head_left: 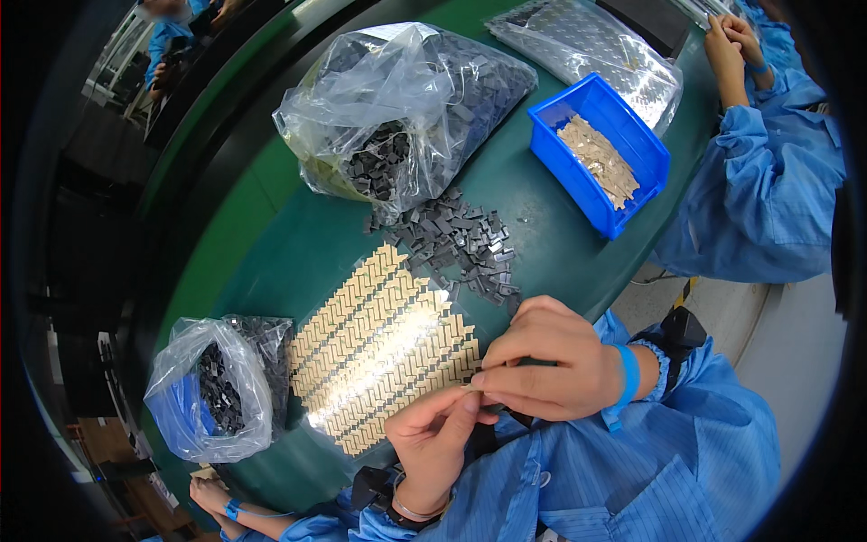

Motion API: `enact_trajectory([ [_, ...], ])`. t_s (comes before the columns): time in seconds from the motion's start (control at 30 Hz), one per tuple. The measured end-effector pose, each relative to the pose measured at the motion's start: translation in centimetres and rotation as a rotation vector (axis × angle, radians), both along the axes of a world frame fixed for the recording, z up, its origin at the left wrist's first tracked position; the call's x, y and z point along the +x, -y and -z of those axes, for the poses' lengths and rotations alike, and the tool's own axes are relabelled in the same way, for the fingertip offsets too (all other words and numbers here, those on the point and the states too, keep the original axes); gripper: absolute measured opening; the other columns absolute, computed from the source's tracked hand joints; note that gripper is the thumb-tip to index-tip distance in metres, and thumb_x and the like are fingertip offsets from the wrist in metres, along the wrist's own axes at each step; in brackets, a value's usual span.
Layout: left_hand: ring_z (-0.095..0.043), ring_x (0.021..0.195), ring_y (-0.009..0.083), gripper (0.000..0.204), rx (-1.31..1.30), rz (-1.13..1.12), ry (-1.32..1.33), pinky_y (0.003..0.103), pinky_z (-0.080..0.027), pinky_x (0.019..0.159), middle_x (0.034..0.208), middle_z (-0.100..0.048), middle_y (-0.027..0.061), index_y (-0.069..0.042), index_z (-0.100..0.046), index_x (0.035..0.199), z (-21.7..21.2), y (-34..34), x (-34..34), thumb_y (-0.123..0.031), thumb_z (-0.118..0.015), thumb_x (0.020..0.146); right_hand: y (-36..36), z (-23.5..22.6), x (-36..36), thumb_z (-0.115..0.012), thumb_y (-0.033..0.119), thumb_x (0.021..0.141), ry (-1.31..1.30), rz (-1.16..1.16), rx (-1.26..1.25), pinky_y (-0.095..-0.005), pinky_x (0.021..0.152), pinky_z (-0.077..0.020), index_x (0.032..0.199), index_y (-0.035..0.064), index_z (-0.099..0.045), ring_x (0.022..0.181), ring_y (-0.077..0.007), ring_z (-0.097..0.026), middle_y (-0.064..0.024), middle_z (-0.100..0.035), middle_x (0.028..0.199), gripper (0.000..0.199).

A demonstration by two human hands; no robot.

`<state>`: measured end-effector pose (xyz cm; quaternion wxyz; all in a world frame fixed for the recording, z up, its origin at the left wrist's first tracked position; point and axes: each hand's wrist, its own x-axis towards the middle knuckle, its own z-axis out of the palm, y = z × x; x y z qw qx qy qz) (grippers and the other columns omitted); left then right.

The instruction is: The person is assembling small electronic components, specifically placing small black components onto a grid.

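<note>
Small tan piece (469, 387) is held just below the right corner of the patterned sheet (388, 352). Left of the sheet stands a bag (256, 388) of black parts (221, 388); below the sheet, the left hand (432, 443) pinches the piece; above, loose parts (461, 244) lie; rightward, the right hand (555, 361) pinches too; upper right, a blue bin (564, 176).

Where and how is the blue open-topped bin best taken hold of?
Probably by the rim of the blue bin's long left wall, pinched by the right hand from above and the near left: that upright wall rises above the tan pieces and faces the wearer, while a clear plastic packet lies close beyond the far side.
</note>
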<state>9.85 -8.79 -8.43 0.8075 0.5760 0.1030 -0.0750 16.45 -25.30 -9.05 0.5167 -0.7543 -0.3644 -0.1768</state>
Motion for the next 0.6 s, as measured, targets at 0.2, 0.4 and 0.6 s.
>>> enact_trajectory([
  [0.2, -0.064, 0.073, 0.0183, 0.014, 0.100, 0.056, 0.106, 0.026, -0.053, 0.064, 0.084, -0.064, 0.0158, 0.008, -0.062, 0.095, -0.3, 0.2, 0.5, 0.003, -0.057, 0.083, 0.2, 0.3, 0.6, -0.066, 0.012, 0.069, 0.020, -0.118, -0.095, -0.0302, 0.066, -0.0373, 0.087, 0.0068, -0.060, 0.067, -0.0159, -0.050, -0.0014, -0.054, 0.084, 0.021],
  [0.4, -0.063, 0.070, 0.0178, 0.011, 0.455, 0.060, 0.213, 0.025, -0.052, 0.062, 0.083, -0.064, 0.0162, 0.009, -0.062, 0.090, -0.3, 0.2, 0.6, 0.004, -0.058, 0.082, 0.1, 0.3, 0.9, -0.063, 0.013, 0.068, 0.078, -0.116, -0.130, -0.0309, 0.068, -0.0379, 0.082, 0.0057, -0.058, 0.068, -0.0158, -0.050, -0.0010, -0.051, 0.081, 0.017],
  [0.6, -0.064, 0.069, 0.0179, 0.009, 0.489, 0.133, 0.226, 0.025, -0.051, 0.061, 0.082, -0.064, 0.0158, 0.009, -0.061, 0.087, -0.7, 0.2, 0.7, 0.004, -0.058, 0.081, 0.5, 0.1, 1.0, -0.060, 0.014, 0.070, 0.079, -0.153, -0.206, -0.0311, 0.068, -0.0388, 0.079, 0.0061, -0.054, 0.068, -0.0166, -0.050, -0.0019, -0.049, 0.078, 0.013],
])
